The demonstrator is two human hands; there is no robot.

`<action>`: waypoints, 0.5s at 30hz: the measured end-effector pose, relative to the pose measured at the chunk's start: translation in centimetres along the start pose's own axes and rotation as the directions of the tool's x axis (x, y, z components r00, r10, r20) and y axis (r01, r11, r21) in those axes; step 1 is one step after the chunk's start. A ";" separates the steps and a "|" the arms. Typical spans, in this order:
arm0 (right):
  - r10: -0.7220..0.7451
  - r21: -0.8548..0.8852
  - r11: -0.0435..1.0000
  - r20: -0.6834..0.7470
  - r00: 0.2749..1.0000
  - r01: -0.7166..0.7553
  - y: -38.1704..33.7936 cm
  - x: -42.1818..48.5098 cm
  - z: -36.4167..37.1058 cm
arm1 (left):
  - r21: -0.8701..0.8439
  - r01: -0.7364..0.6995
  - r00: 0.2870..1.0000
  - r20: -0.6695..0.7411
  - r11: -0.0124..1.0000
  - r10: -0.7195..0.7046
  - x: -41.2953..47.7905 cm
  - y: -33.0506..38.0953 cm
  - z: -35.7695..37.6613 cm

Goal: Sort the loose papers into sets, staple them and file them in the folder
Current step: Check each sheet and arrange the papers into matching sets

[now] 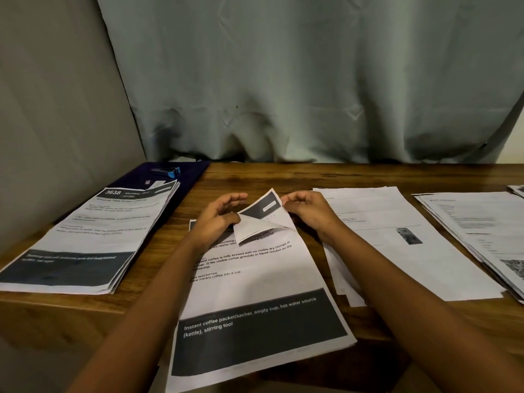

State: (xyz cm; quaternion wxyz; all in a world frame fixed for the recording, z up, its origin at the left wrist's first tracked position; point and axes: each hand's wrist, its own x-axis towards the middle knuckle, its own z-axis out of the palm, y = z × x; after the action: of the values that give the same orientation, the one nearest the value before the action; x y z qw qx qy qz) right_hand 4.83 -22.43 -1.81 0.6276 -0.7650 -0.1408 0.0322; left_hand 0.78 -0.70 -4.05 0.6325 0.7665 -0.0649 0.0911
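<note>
Head view. Item 1: centre set [255, 279], printed sheets on instant coffee, flat on wooden table [283, 174], its top-right corner lifted and folded over. Left hand [215, 219]: fingers loosely extended, gripping nothing, thumb resting against the folded flap. Right hand [309, 211]: fingers curled, pinching the lifted corner's edge. Item 2: left stack [85, 236], lying partly on dark blue folder [190, 177]; blue stapler [170, 172] on that folder. Item 3: white pile [397, 251] just right of centre. Item 4: far-right pile [482, 231]. Backdrop: grey curtain [312, 80].
</note>
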 end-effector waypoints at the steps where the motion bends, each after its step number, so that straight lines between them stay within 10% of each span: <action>1: 0.004 0.044 0.999 0.042 0.999 -0.006 -0.3 -0.2 0.0 | -0.010 0.000 1.000 0.000 1.000 0.000 0.0 0.0 0.0; 11: -0.084 0.022 0.996 0.328 0.941 0.081 -0.9 -1.5 0.2 | 0.056 0.022 0.998 -0.067 0.998 -0.019 -0.4 0.6 0.3; 15: -0.117 0.146 0.986 0.236 0.965 0.084 -0.9 -1.3 0.4 | -0.053 0.027 0.995 -0.095 0.998 -0.032 -0.2 0.6 0.5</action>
State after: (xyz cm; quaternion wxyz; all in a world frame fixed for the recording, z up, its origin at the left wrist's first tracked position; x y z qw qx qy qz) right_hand 3.34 -22.19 -1.19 0.6564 -0.7031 -0.2530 0.1035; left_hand 0.46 -1.32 -3.60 0.6558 0.7454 -0.0255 0.1167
